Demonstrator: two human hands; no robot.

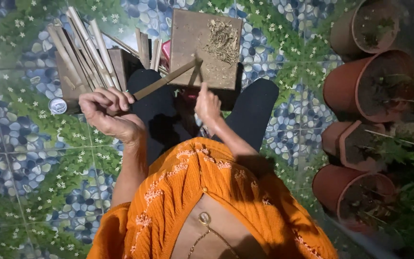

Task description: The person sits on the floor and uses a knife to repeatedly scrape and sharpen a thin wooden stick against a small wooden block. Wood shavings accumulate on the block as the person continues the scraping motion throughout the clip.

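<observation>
Orange blouse (207, 201) nearest; left hand (109, 112) fingers grip a bamboo strip (166, 80), right hand (208, 103) pinches a blade (196, 72) over pebble-patterned floor (25, 158).

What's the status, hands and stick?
Left hand grips stick. Right hand holds blade at its tip, over board. Nothing in the way.

The near end of the long strip (165, 80) disappears inside the closed left hand (106, 108), and the slim tool in the right hand (208, 103) is too thin and blurred to identify. The upper ends of the bundled sticks (80, 48) and the terracotta pots (367, 86) are cut off by the picture's edges.
</observation>
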